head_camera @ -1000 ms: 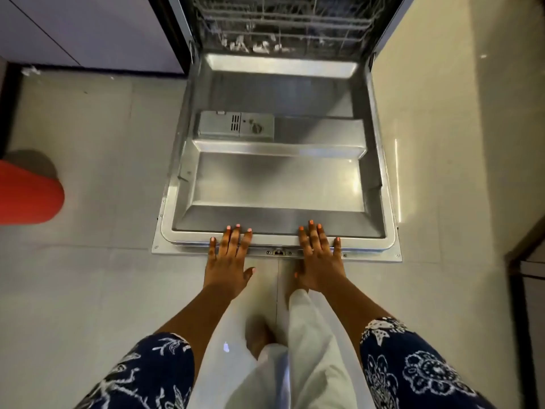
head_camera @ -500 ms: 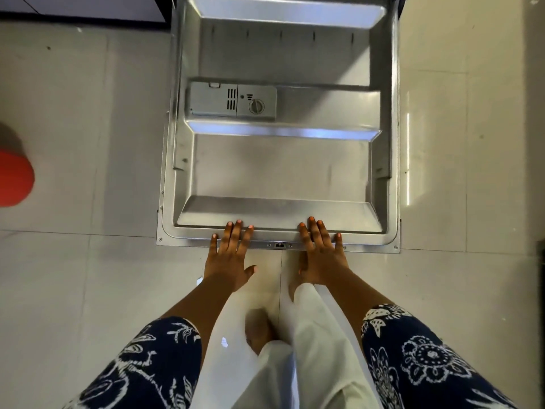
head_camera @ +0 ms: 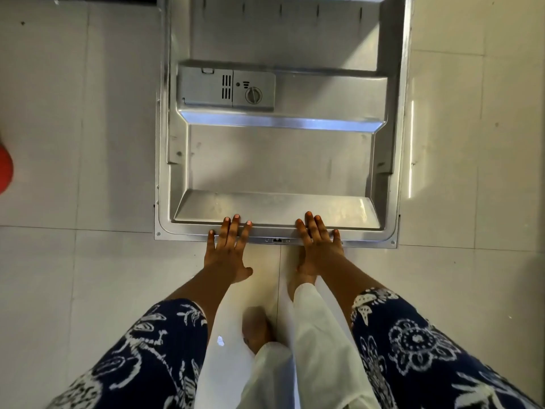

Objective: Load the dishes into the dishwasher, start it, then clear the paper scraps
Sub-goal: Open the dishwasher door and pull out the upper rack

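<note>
The stainless-steel dishwasher door [head_camera: 277,160] lies open in front of me, its inner face up. A grey detergent dispenser [head_camera: 225,88] with a round cap sits on the door's upper left. My left hand [head_camera: 227,249] rests on the door's near edge with straight fingers over the rim, thumb out to the side. My right hand [head_camera: 320,246] rests the same way a little to the right of the latch [head_camera: 276,240]. Neither hand holds anything. The racks and dishes are out of view above the frame.
Pale tiled floor [head_camera: 73,261] surrounds the door on both sides. A red round object [head_camera: 4,166] shows at the left edge. My feet and white trousers [head_camera: 295,335] stand just behind the door's near edge.
The view has tilted down and closer: the racks have left the top of the frame and the door fills more of it. Both hands stay flat on the door's near edge.
</note>
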Available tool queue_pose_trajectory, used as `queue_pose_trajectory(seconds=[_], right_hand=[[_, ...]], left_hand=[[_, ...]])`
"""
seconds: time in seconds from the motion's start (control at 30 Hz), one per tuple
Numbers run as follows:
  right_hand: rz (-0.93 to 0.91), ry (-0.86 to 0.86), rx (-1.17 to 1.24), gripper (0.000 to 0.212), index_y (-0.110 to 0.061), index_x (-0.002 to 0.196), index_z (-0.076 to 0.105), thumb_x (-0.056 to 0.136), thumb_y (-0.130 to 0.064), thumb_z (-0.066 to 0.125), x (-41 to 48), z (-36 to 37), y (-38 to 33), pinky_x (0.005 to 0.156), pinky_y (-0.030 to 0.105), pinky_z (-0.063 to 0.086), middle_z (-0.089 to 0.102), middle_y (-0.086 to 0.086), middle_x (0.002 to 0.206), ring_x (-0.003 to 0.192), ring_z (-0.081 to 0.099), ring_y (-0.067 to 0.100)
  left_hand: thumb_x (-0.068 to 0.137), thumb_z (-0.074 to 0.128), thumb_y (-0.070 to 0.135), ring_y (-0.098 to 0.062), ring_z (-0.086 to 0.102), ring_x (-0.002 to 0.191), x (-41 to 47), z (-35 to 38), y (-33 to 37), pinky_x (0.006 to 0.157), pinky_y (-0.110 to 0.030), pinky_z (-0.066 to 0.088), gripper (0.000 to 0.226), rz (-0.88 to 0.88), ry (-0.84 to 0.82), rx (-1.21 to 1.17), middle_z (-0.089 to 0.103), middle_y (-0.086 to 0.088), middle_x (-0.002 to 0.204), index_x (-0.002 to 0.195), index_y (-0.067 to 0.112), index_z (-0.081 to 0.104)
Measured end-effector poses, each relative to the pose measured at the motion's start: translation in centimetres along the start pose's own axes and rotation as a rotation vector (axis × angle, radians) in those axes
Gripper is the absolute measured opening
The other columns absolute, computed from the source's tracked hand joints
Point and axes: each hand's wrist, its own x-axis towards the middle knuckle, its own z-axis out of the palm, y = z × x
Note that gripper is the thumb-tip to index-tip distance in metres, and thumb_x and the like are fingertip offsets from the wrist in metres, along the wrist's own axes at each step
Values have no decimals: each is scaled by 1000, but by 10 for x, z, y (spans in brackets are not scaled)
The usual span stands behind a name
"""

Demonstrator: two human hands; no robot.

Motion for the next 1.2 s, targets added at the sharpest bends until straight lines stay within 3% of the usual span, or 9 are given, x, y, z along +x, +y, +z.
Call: queue_pose_trajectory(seconds=[0.1,0.17,0.3,0.43,0.57,0.7,0.83,0.93,1.2], right_hand=[[-13,-98,-5,102,-23,148,-15,85,-41,62,-10,-33,-5,115,54,2,-24,5,155,145,-14,26],[-38,-31,13,85,-22,151,-3,90,-37,55,-34,-60,-10,116,52,5,-14,3,158,146,-7,23],[-36,175,52,71,-22,151,7,94,-36,48,-102,-137,-10,116,48,6,-10,1,158,146,-7,19],[-12,451,160,61,-20,148,18,95,-36,43,-162,-247,6,116,46,10,2,1,159,146,0,17],[-18,811,274,56,-18,144,30,94,-34,47,-192,-388,33,114,42,22,18,2,156,145,14,19],[-39,1102,252,60,-11,144,33,91,-30,53,-180,-509,62,112,46,27,26,8,154,142,23,26],[-21,1125,180,68,-13,149,16,94,-36,48,-139,-584,83,118,48,9,10,6,158,146,7,23],[-27,1097,67,69,-15,150,14,94,-43,44,-103,-617,96,117,50,3,16,6,157,146,8,24],[15,1145,2,52,-23,133,48,95,-55,30,-60,-646,97,108,45,25,54,4,132,126,45,27]], left_hand=[[85,57,55,-26,-11,146,-10,-39,-6,116,-49,0,99,33,-112,-35,-19,-2,158,150,28,-13],[90,51,48,-22,0,147,-29,-75,-9,118,-45,7,82,34,-25,-55,-2,0,160,152,26,3],[94,45,44,-20,4,147,-79,-157,-11,118,-44,8,66,41,168,-98,6,-1,160,151,25,16],[93,46,42,-18,16,145,-122,-278,-10,117,-41,13,57,82,453,-218,20,0,157,146,26,32],[83,53,38,-26,40,134,-125,-432,-11,107,-41,32,53,155,873,-278,44,-5,145,132,20,53],[83,65,26,-33,42,128,-92,-561,-11,105,-47,38,54,131,1112,-273,45,-10,142,134,17,50],[89,55,38,-29,24,141,-31,-639,-15,114,-49,21,63,49,1047,-153,28,-7,154,145,19,33],[94,43,48,-27,18,143,12,-665,-26,117,-50,9,61,9,1000,-74,27,-7,154,146,19,31],[89,30,60,-35,39,129,57,-656,-41,113,-57,14,66,-37,1103,23,45,-12,136,138,16,39]])
